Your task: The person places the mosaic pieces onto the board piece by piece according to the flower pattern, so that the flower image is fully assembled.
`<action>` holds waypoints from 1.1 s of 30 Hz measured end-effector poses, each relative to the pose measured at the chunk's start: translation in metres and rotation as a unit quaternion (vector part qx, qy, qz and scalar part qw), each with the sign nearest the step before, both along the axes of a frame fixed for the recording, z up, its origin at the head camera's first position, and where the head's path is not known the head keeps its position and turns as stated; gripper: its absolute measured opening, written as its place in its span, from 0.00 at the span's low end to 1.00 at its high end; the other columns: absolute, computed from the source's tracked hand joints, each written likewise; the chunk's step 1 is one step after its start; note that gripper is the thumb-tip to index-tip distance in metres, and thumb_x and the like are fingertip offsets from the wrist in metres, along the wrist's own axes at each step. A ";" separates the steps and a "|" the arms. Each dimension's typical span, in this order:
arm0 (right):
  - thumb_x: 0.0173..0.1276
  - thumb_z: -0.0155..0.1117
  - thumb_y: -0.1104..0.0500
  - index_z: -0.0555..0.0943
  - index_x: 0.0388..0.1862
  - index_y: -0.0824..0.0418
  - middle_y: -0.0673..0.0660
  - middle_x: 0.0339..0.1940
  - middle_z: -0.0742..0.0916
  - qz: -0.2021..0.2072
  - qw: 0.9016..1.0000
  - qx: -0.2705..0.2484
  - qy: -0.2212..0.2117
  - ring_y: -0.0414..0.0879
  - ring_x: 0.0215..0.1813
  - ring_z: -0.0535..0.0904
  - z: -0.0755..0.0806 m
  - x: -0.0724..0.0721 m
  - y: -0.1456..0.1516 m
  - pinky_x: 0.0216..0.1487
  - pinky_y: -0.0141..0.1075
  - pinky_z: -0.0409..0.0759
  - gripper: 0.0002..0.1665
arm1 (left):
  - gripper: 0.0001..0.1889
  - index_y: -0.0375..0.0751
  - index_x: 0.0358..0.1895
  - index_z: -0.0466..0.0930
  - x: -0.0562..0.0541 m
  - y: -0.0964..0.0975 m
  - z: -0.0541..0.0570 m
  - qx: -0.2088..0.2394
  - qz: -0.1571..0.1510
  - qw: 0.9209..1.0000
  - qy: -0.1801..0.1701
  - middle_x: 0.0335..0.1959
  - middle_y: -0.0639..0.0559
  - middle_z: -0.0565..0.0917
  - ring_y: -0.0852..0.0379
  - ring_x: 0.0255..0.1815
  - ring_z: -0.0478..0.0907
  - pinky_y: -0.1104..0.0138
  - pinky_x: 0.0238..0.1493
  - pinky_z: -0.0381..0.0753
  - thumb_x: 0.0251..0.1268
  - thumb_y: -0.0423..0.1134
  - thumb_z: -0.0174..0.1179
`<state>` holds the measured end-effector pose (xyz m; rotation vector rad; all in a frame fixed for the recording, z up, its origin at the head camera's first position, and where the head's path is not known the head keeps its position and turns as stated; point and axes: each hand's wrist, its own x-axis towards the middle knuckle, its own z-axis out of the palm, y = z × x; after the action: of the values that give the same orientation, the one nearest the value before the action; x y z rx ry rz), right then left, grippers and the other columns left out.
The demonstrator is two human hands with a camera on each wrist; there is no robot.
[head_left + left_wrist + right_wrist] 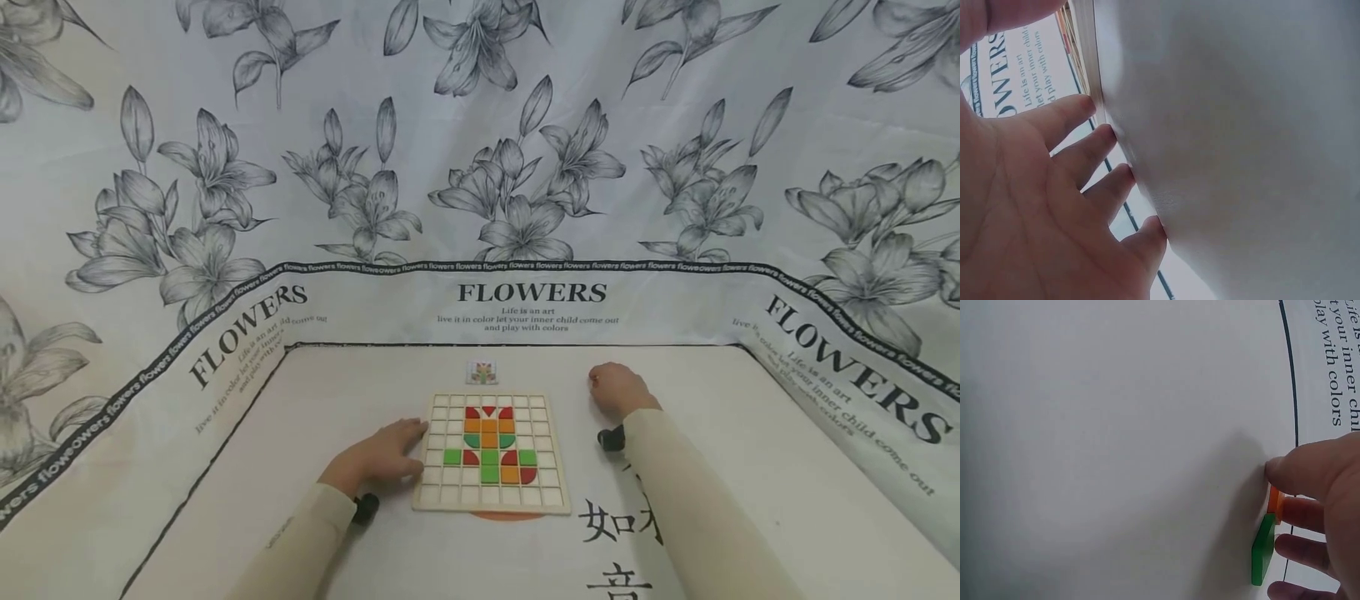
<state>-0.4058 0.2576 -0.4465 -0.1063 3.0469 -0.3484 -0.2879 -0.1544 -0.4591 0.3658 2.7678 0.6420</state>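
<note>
A square wooden grid board (pixel 491 504) lies on the table, with red, orange and green tiles (pixel 490 440) set in a flower-like pattern. My left hand (pixel 382 457) rests against its left edge; in the left wrist view the fingertips (pixel 1124 174) touch the board's side, fingers spread. Off to the right of the board, my right hand (pixel 618 390) is low over the table with fingers curled. Its thumb and forefinger pinch an orange tile (pixel 1274 501) in the right wrist view. A green tile (pixel 1263 550) lies against that one, by the other fingertips.
Behind the board lies a small pattern card (pixel 482 372). Part of an orange round print (pixel 506 517) shows at the board's near edge. Large dark characters (pixel 609 521) are printed on the tablecloth at right. Flower-printed cloth (pixel 525 304) rises around the table's back and sides.
</note>
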 end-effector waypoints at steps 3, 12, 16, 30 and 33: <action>0.74 0.46 0.59 0.77 0.61 0.64 0.66 0.64 0.78 0.000 1.000 0.005 -0.004 0.65 0.69 0.68 -0.001 -0.002 0.002 0.69 0.60 0.66 0.21 | 0.42 0.45 0.74 0.61 0.000 0.000 0.001 -0.002 -0.002 1.000 0.002 0.76 0.47 0.60 0.44 0.78 0.53 0.46 0.76 0.57 0.50 0.44 0.59; 0.72 0.54 0.59 0.80 0.54 0.67 0.66 0.55 0.83 0.011 1.000 0.022 -0.004 0.64 0.59 0.76 0.008 0.000 0.002 0.62 0.59 0.74 0.18 | 0.41 0.46 0.74 0.60 -0.002 -0.001 0.000 -0.002 -0.005 1.000 -0.003 0.76 0.48 0.60 0.45 0.78 0.53 0.47 0.76 0.56 0.51 0.45 0.58; 0.70 0.55 0.60 0.80 0.54 0.68 0.67 0.55 0.83 0.002 1.000 0.008 0.007 0.64 0.60 0.76 0.009 0.002 -0.001 0.64 0.58 0.73 0.18 | 0.41 0.46 0.74 0.60 -0.003 -0.001 0.000 -0.003 -0.004 1.000 -0.002 0.77 0.48 0.59 0.45 0.79 0.52 0.47 0.77 0.56 0.51 0.45 0.58; 0.57 0.67 0.61 0.82 0.54 0.64 0.60 0.47 0.83 0.097 0.994 -0.055 0.018 0.52 0.47 0.75 0.029 0.027 -0.048 0.55 0.47 0.77 0.23 | 0.42 0.47 0.75 0.59 -0.002 0.001 0.005 -0.008 0.003 1.000 -0.007 0.77 0.48 0.59 0.45 0.79 0.51 0.47 0.77 0.55 0.51 0.44 0.58; 0.58 0.68 0.61 0.82 0.54 0.62 0.56 0.45 0.83 0.117 0.991 -0.064 0.013 0.50 0.45 0.75 0.033 0.040 -0.066 0.53 0.45 0.78 0.23 | 0.42 0.47 0.75 0.59 -0.003 0.001 0.003 -0.011 0.004 1.000 -0.005 0.77 0.48 0.59 0.45 0.79 0.51 0.48 0.77 0.55 0.51 0.45 0.58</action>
<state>-0.3654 0.1918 -0.4137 -0.4753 2.9897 -0.5252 -0.2906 -0.1539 -0.4557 0.3454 2.7668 0.6138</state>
